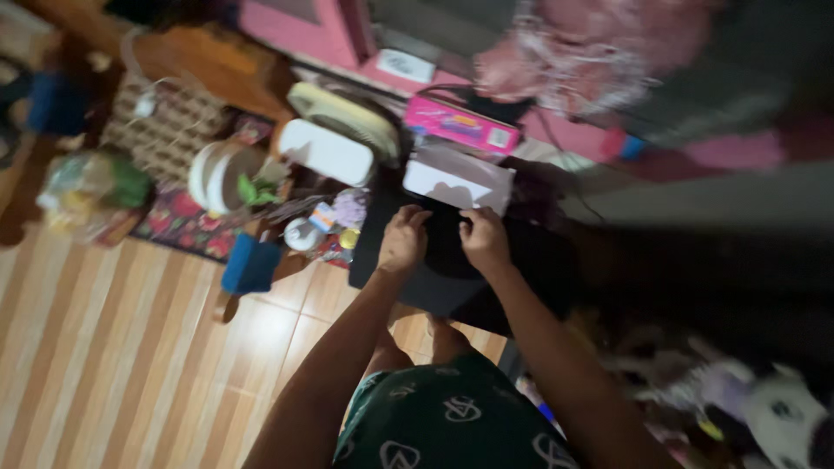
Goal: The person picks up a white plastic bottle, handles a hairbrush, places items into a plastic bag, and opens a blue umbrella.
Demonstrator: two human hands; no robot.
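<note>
Both my hands rest on a black flat object (452, 278), perhaps a cloth or bag, lying across a dark low surface. My left hand (403, 239) presses on it with curled fingers. My right hand (483, 239) sits beside it, fingers bent near the object's upper edge. Just beyond the fingers stands a white box (459, 180). The frame is blurred, so whether the fingers pinch the fabric is unclear.
A pink box (460, 124) lies behind the white one. A white fan (334, 139), a blue block (250, 264), small jars (347, 236) and a patterned mat (187, 221) crowd the left. Striped floor (113, 347) spreads below. Stuffed toys (764, 408) lie at right.
</note>
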